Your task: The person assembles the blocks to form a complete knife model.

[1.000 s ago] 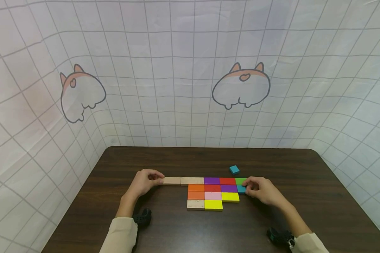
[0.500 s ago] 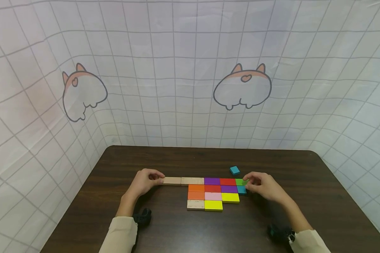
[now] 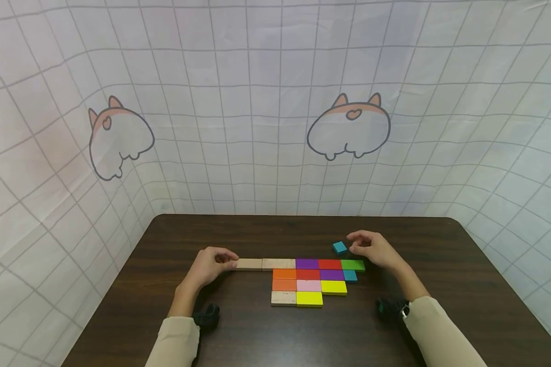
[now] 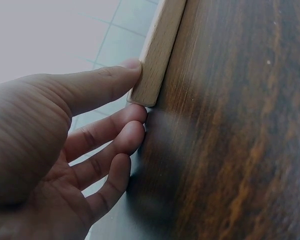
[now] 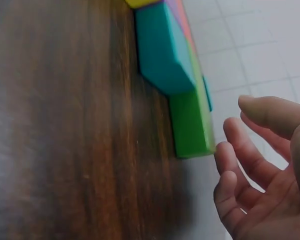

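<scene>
My left hand (image 3: 213, 265) pinches the left end of a plain wooden block (image 3: 249, 264), the leftmost of the top row; in the left wrist view its thumb lies against the block's side (image 4: 160, 60). My right hand (image 3: 375, 248), holding nothing, hovers just right of a loose blue block (image 3: 340, 247) behind the rows, thumb and fingers apart. The top row runs on through wood, purple (image 3: 307, 263), red (image 3: 330, 264) and a green block (image 3: 353, 265). In the right wrist view the fingers overlap the green block's end (image 5: 192, 125), beside a blue block (image 5: 162, 50).
Below the top row, shorter rows hold orange (image 3: 284, 274), red, purple, blue, pink (image 3: 308, 285), yellow (image 3: 309, 299) and wooden blocks (image 3: 283, 298), edge to edge. The dark wooden table (image 3: 257, 341) ends at a white gridded cloth (image 3: 239, 178) behind and at both sides.
My right hand has let go at the row's right end and moved back and up to beside the loose blue block. The green block now shows whole. The left hand stays put.
</scene>
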The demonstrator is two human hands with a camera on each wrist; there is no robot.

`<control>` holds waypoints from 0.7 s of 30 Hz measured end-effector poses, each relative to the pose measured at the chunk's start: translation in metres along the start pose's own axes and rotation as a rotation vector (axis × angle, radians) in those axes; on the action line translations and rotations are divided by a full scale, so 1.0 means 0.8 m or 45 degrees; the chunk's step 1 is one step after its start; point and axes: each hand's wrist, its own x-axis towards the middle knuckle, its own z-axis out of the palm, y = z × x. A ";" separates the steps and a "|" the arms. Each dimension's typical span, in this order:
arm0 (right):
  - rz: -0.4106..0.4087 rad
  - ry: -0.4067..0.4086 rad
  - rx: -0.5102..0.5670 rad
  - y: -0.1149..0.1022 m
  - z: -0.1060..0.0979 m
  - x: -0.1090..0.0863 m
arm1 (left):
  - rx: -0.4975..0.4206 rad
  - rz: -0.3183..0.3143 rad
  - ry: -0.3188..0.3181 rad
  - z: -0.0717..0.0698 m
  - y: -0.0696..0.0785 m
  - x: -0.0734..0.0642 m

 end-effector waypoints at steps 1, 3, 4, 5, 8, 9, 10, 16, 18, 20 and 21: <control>0.022 -0.016 0.005 0.002 0.000 0.003 | 0.001 0.002 0.000 0.000 0.000 0.000; 0.056 -0.054 0.006 0.004 0.000 0.008 | -0.001 0.002 0.001 0.000 0.000 0.000; 0.075 -0.070 0.007 0.005 0.000 0.011 | -0.001 0.005 0.001 0.000 0.000 0.000; 0.089 -0.086 0.008 0.005 0.000 0.013 | -0.002 0.009 0.002 0.000 -0.001 0.000; 0.101 -0.141 0.000 0.005 0.000 0.018 | -0.002 0.012 0.005 0.000 -0.002 0.000; 0.108 -0.154 -0.001 0.005 0.000 0.019 | 0.001 0.008 0.006 0.000 -0.001 0.000; 0.103 -0.171 -0.007 0.005 0.000 0.021 | 0.003 0.009 0.007 -0.001 -0.002 0.000; 0.078 -0.233 -0.033 0.006 0.000 0.028 | 0.007 0.006 0.007 0.000 -0.002 0.000; 0.054 -0.256 -0.041 0.007 0.001 0.030 | 0.006 0.002 0.005 0.001 -0.002 0.000; 0.029 -0.271 -0.058 0.006 0.001 0.032 | 0.011 0.006 0.005 0.000 -0.001 0.000; 0.018 -0.277 -0.065 0.006 0.001 0.033 | 0.014 0.008 0.004 0.000 0.000 0.000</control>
